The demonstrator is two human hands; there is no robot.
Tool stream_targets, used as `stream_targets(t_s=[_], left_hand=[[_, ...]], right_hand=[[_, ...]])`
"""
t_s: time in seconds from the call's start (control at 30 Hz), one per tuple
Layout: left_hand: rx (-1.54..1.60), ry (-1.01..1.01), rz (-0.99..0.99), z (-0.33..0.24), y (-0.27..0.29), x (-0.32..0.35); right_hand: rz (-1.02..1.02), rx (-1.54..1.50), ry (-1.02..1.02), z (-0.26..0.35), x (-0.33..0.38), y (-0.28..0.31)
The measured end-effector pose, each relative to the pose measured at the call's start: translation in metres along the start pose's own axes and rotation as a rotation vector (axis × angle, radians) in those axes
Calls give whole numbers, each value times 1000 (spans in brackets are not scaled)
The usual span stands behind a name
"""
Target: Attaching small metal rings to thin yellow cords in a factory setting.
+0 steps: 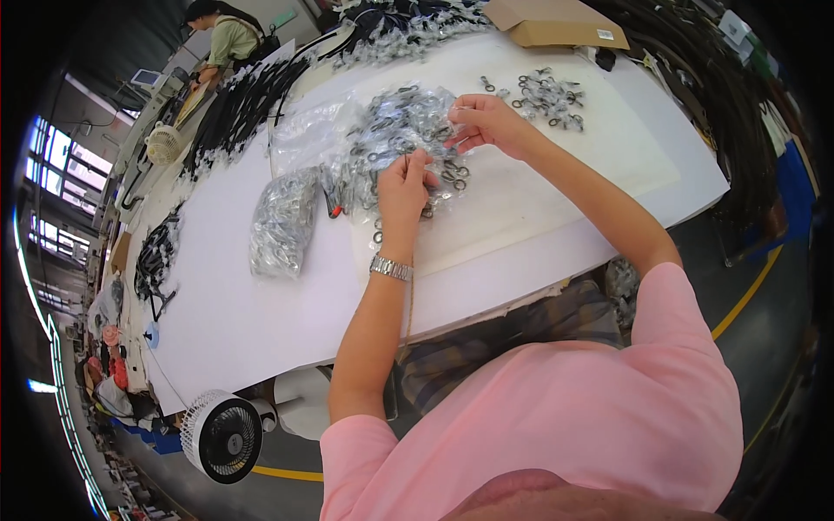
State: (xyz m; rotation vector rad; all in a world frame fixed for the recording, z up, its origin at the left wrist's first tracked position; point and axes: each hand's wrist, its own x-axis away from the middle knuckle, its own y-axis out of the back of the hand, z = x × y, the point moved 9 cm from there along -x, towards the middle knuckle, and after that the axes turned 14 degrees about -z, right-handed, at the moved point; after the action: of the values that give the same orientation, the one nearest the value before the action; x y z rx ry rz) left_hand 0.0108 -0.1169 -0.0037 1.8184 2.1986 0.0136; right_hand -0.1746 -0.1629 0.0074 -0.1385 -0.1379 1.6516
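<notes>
My left hand (405, 184) and right hand (486, 122) each pinch the clear bag of metal clasps (401, 130), upper centre of frame, between them.

Both bare forearms reach forward from the pink sleeves toward the clear bag (408, 130), the landmark here. The left hand (404, 187) sits at the bag's near edge, back of the hand up, fingers curled and pinched together on the plastic; a metal watch (390, 267) rings its wrist. The right hand (486, 122) lies at the bag's right edge, just beyond the left hand, wrist bent inward, thumb and fingertips (459, 122) pinching the plastic. The hands are near but apart.
</notes>
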Motion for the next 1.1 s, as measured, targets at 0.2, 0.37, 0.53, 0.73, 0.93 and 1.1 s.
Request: stream_targets(t_s=[0.2,0.37,0.53,0.73,0.93,1.1], left_hand=[[220,247,176,10,-9,5],[30,112,80,-1,-8,1],[-149,-99,-93,-20,12,-23],[-72,-42,31,-39,-16,-12],[-161,-62,148,-27,-26,6],[-105,-146,186,-35,-32,14]], right_hand=[[63,-67,-86,-30,19,-18],[49,-70,-101,-49,22,-10],[82,-155,-269,-64,33,-8],[-430,804,1081,27,60,13],[251,480,57,-22,35,-4],[329,189,-124,-40,48,-19]])
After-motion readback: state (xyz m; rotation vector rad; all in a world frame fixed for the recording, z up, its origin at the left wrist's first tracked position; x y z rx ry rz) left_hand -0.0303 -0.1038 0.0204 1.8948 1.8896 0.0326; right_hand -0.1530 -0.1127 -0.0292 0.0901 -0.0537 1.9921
